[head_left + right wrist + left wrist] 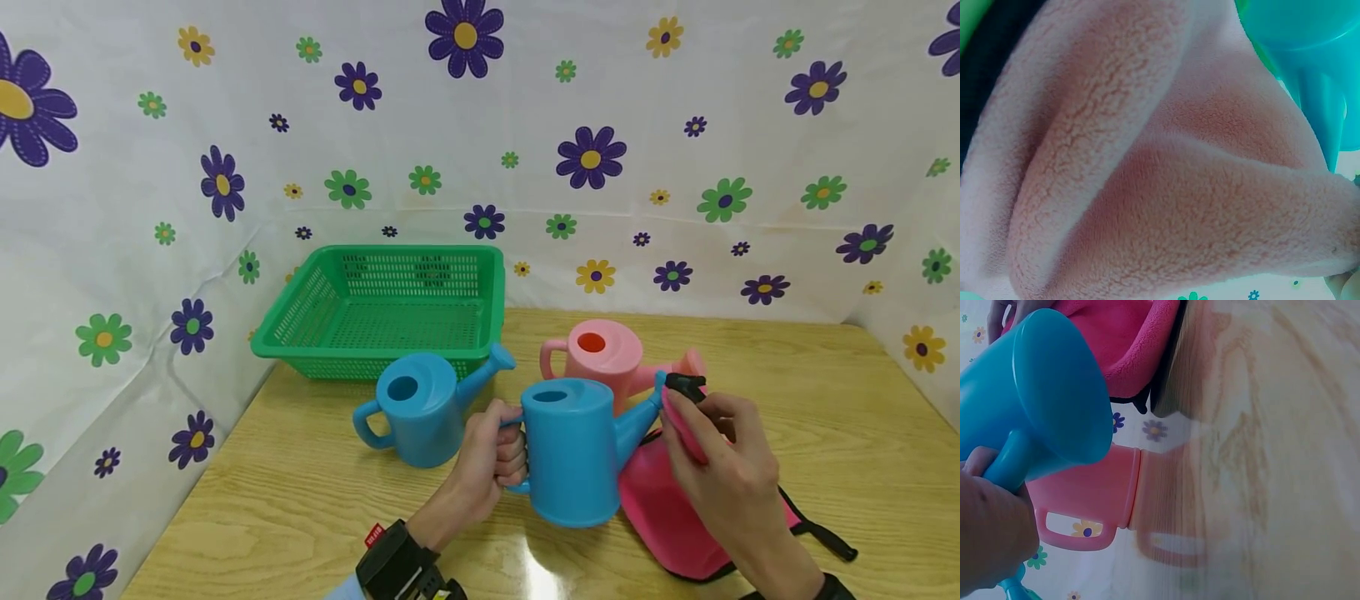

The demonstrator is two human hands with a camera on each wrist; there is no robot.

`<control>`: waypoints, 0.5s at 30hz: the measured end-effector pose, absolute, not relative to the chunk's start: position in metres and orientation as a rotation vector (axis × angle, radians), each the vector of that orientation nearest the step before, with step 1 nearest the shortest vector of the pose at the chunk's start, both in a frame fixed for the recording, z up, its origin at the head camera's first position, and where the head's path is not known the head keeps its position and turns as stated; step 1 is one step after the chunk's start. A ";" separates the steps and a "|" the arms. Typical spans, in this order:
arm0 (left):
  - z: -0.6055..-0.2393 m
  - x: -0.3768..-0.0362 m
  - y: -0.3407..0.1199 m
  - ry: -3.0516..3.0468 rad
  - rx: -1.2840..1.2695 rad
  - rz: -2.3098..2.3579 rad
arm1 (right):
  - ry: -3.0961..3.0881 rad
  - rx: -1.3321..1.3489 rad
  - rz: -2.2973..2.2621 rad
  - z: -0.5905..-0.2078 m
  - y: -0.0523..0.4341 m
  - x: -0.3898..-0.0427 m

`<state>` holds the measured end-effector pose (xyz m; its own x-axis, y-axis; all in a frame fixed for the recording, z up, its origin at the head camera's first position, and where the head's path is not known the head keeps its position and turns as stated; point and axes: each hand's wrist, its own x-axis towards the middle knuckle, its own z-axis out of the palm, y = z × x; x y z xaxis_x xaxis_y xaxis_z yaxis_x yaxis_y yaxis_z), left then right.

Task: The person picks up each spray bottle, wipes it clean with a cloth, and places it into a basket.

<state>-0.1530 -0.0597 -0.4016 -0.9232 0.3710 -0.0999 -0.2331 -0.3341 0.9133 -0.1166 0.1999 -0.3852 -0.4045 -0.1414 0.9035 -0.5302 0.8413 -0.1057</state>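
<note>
My left hand [480,458] grips the handle of a blue watering can [573,458], its fingers wrapped round it. In the left wrist view the can's base [1066,387] is tilted toward the camera. At the tip of the can's spout [637,427], my right hand [727,471] pinches a bright pink fleece cloth [663,508] with black edging, part of it bunched at the spout end. The rest of the cloth hangs below that hand, and a black strap [825,537] trails to the right. Folded fleece [1147,212] fills most of the right wrist view, hiding most of the right hand.
A second blue watering can [427,417] stands left of the held one. Behind it, a pink watering can [603,350] stands on the wooden table [300,517]. A green slotted basket [378,362] sits at the back left, before a flower-printed white curtain [480,117].
</note>
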 end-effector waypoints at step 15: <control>-0.403 -0.152 -0.060 1.491 0.176 2.332 | -2.132 0.502 0.555 -0.386 0.198 -0.111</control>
<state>-0.1517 -0.0595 -0.4032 -0.9253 0.3683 -0.0902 -0.2364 -0.3743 0.8967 -0.1106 0.1978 -0.3855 -0.5548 -0.1529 0.8178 -0.5323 0.8207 -0.2077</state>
